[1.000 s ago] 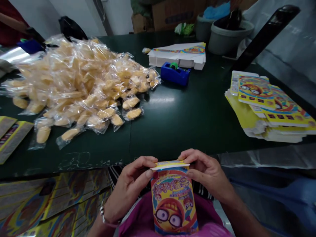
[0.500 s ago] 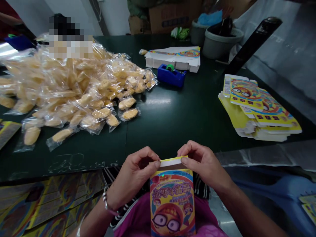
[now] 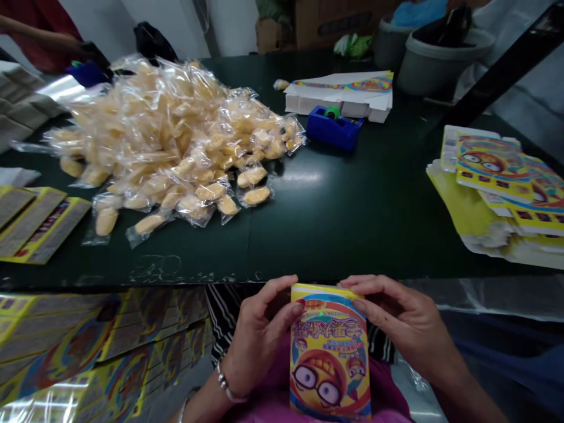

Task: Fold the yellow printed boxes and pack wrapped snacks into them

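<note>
A yellow cartoon-printed cardboard box stands over my lap, just in front of the table edge. Its printed lettering appears upside down to me. My left hand grips its upper left corner, thumb on the front face and fingers behind. At the upper right corner my right hand pinches the box between thumb and fingers. The top flap lies down along the box's upper edge. Whether anything is inside the box cannot be seen.
Plastic-wrapped yellow pieces are heaped on the dark green table. A blue tape dispenser sits by white-sided cartons. Flat printed boxes are stacked right; finished-looking boxes lie left. A person's arm shows at far left.
The box's raised top flap has been folded down, closing the opening. My hands have shifted onto the top corners. The view has turned somewhat to the left.
</note>
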The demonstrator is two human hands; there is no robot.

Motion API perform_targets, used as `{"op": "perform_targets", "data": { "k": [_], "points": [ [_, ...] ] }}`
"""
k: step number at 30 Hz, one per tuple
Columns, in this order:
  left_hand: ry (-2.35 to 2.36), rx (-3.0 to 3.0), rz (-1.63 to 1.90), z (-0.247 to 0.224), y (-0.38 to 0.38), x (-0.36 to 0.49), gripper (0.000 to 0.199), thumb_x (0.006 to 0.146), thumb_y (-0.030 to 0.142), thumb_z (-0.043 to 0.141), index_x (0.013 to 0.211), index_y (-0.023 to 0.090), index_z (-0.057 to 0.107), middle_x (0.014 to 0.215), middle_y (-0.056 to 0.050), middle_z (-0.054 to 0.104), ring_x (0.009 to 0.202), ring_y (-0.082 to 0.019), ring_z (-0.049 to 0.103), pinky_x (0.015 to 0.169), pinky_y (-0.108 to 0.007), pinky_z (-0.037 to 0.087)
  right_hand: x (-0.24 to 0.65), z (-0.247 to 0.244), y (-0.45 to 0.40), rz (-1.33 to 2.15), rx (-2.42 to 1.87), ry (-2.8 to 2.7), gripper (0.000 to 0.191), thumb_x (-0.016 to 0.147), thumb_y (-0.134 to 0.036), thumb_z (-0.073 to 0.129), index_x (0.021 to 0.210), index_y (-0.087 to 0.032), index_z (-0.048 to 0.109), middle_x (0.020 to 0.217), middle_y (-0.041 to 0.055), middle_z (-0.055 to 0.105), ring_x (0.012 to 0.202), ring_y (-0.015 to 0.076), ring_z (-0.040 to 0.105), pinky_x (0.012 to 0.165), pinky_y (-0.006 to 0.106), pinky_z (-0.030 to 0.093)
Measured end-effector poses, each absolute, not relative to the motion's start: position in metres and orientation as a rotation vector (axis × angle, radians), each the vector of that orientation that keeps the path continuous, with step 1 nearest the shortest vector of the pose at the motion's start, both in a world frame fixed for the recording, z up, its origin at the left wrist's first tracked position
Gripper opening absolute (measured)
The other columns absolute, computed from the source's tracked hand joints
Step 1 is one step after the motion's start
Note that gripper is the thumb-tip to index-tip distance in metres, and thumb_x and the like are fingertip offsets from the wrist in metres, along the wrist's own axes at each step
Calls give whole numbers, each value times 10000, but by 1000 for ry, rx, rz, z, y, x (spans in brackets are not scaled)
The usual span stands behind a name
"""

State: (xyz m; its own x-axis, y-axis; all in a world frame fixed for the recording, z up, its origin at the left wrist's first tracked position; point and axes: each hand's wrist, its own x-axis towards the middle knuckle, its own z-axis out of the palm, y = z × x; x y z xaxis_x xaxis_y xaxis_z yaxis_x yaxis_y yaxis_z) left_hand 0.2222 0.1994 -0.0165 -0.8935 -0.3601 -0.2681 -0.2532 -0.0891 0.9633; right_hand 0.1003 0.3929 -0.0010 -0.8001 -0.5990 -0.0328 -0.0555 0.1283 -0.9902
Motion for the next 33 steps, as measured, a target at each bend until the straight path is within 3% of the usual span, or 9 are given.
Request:
{"op": "perform_targets", "data": {
  "k": [3, 6, 11, 14, 18, 24, 27, 30, 33],
  "points": [
    [-1925, 731, -2267, -10, 192, 220, 200, 790, 310, 744, 961, 214, 704, 1025, -35, 731, 884, -159, 692, 760, -214, 567, 102, 1, 390, -1719, -618, 1941, 105, 854, -272, 722, 957, -286, 739, 987, 19, 749, 903, 174, 721, 765, 200, 588],
    [-1818, 658, -2502, -3, 180, 215, 143, 746, 266, 780, 784, 192, 664, 983, -18, 715, 869, -154, 678, 748, -217, 562, 100, 3, 384, -1701, -733, 1933, 54, 861, -247, 711, 895, -263, 750, 961, 26, 749, 885, 165, 716, 762, 195, 572],
    [-2002, 547, -2348, 7, 166, 203, 146, 823, 296, 710, 949, 222, 717, 1007, -33, 717, 906, -161, 666, 769, -208, 543, 83, 5, 366, -1858, -675, 1803, 18, 819, -228, 745, 815, -245, 749, 939, 24, 746, 881, 162, 705, 776, 214, 560],
    [-1922, 563, -2220, 5, 164, 194, 151, 803, 331, 723, 903, 220, 744, 1032, -38, 720, 933, -180, 662, 790, -209, 534, 73, 7, 357, -1911, -636, 1741, 56, 786, -258, 772, 841, -253, 763, 997, 34, 740, 927, 179, 693, 797, 241, 557],
    [-1900, 587, -2240, -7, 166, 185, 242, 821, 437, 682, 924, 223, 728, 968, -30, 716, 872, -177, 646, 745, -210, 522, 70, 5, 349, -1849, -721, 1831, 93, 803, -304, 742, 749, -230, 759, 916, 49, 734, 843, 184, 688, 750, 261, 550],
    [-1622, 898, -2294, -23, 160, 167, 435, 688, 541, 761, 928, 180, 724, 838, -63, 729, 729, -222, 657, 642, -287, 546, 10, -4, 331, -1800, -635, 1782, 305, 687, -468, 785, 813, -192, 748, 844, 84, 729, 813, 272, 695, 713, 376, 576],
    [-1430, 947, -2368, -24, 155, 155, 469, 618, 532, 809, 924, 188, 724, 777, -57, 733, 665, -232, 666, 598, -311, 551, -78, 8, 314, -1950, -520, 2047, 414, 826, -505, 637, 1073, -175, 666, 1072, 122, 681, 1027, 291, 643, 835, 419, 551],
    [-1472, 896, -2336, -24, 154, 145, 475, 551, 526, 846, 854, 174, 749, 758, -62, 739, 655, -226, 669, 574, -280, 547, -168, 17, 288, -1960, -408, 2303, 570, 832, -337, 703, 1335, -172, 492, 1408, 151, 479, 1315, 309, 431, 1040, 469, 418],
    [-1562, 846, -2155, -27, 158, 141, 486, 534, 579, 832, 807, 180, 772, 717, -52, 741, 615, -194, 661, 539, -217, 522, -222, 15, 263, -1810, -435, 2387, 536, 857, -241, 715, 1340, -169, 494, 1438, 132, 443, 1303, 319, 437, 1052, 529, 392]
  ]
}}
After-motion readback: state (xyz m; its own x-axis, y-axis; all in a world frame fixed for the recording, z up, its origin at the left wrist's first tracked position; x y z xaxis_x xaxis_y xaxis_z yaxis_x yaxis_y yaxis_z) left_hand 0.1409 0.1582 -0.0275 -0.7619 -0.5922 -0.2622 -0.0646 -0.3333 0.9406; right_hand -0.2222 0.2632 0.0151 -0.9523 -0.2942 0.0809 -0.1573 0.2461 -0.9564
